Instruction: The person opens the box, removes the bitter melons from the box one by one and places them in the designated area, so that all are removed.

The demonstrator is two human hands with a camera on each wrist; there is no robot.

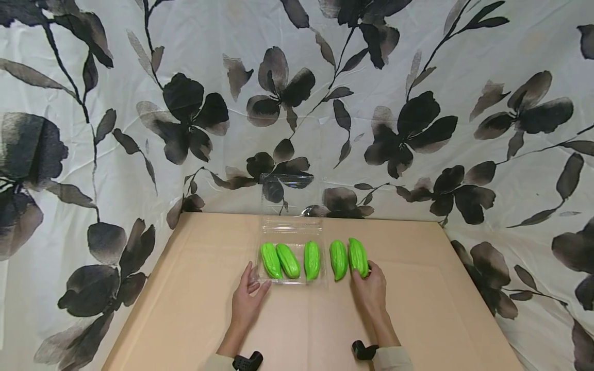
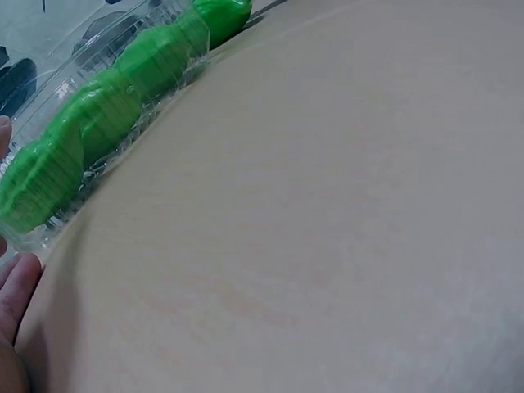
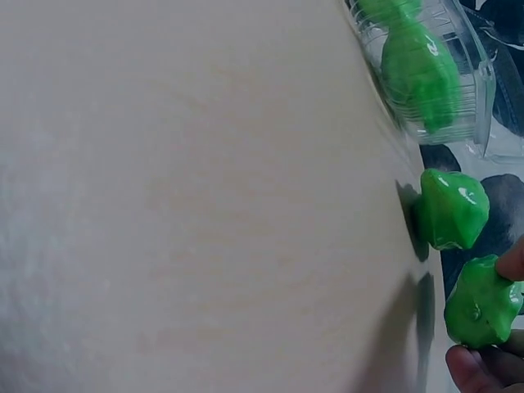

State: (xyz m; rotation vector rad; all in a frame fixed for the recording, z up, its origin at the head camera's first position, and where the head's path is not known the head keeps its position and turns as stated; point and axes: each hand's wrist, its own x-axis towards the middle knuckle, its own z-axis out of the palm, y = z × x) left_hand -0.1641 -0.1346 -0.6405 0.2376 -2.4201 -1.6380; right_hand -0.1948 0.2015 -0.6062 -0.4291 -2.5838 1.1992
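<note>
One table [image 1: 417, 309] bears an open clear box [image 1: 299, 248], lid [image 1: 287, 180] raised at its far side. Left hand [image 1: 247, 301] grips the box's near left corner. Right hand [image 1: 371, 288], well right of the box, pinches the outermost vegetable [image 1: 358, 255]. One loose vegetable [image 1: 338, 259] lies just right of the box; three vegetables [image 1: 287, 262] sit inside. Risk, judged: smooth skin could slip the pinch; a knock could skid the light box.
</note>
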